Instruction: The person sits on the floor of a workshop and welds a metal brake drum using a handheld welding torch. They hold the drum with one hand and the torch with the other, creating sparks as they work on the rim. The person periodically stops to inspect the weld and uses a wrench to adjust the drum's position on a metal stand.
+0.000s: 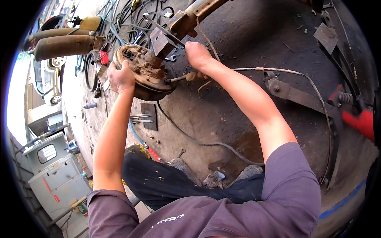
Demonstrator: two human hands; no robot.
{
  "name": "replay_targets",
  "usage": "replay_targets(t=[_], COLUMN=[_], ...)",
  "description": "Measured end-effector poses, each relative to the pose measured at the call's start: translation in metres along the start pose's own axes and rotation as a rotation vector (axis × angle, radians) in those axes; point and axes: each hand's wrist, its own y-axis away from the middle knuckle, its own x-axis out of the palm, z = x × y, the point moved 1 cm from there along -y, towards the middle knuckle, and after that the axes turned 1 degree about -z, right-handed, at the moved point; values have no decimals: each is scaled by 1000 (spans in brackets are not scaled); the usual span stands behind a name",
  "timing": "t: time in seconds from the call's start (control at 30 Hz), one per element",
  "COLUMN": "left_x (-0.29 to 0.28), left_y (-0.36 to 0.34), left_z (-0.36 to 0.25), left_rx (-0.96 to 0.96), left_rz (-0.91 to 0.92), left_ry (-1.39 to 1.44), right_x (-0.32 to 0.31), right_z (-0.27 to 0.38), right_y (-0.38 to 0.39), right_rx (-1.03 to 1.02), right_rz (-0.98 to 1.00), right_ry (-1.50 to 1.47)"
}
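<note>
A rusty brake drum [152, 94] with a dirt-caked backing plate [145, 65] sits at the end of a rusty axle [210, 8]. My left hand [122, 78] is closed round the left rim of the drum assembly, thumb on top. My right hand [197, 54] is in a fist on the near end of a long metal wrench [164, 31]. The wrench slants up and left across the axle's square bracket plate [160, 41]; I cannot tell what its far end touches. A brake cable [274, 70] leaves the backing plate and passes beneath my right forearm.
Tangled hoses [135, 23] cover the floor at the back left. Beyond the drum lies a small spanner [171, 58]. Thin rods [141, 118] rest on a dark plate [149, 125]. A metal arm [293, 94] and red jack-like part [359, 121] stand right; rusty cylinders [63, 45] are left.
</note>
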Motion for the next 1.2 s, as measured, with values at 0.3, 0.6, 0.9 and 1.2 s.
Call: replay_targets(t=[0.3,0.6,0.9,1.2], left_x=[4,4,8,11], left_y=[-3,-3,-7,-5], left_z=[3,7,13,16], left_rx=[39,37,59,57], left_rz=[-20,-23,-35,-51], left_ry=[22,11,20,30], right_x=[-9,-39,-62,-73], right_z=[9,18,36,45], right_y=[-4,7,1,1], right_rx=[-27,1,6,23], right_rz=[-1,77,120,222], right_ry=[-3,24,-1,56])
